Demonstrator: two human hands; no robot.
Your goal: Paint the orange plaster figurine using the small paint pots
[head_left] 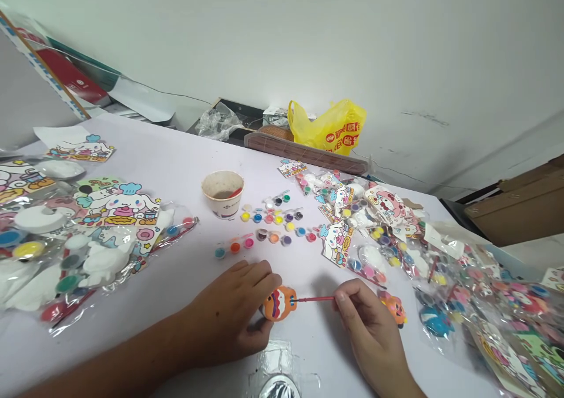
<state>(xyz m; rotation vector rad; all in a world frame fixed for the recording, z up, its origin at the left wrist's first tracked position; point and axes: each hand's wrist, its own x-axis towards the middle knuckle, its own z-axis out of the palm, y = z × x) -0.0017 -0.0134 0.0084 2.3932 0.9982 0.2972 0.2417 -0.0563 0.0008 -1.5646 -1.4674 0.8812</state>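
Between the thumb and fingers of my left hand (238, 310) is a small orange figurine (286, 311) with white, red and blue painted parts. My right hand (370, 327) pinches a thin red paintbrush (315, 299). The brush tip touches a blue patch on the figurine's right side. Small open paint pots (249, 242) in several colours stand in rows beyond my hands. Behind them on the left is a paper cup (222, 194) with murky liquid and a red stick in it. Just right of my right hand lies another painted figurine (393, 309), orange and pink.
Clear bags with white figurines and paint pots (106, 260) cover the table's left side. More packets (374, 257) spread along the right. A yellow plastic bag (328, 129) stands at the back by the wall. Clear tape (277, 360) sticks to the table's front.
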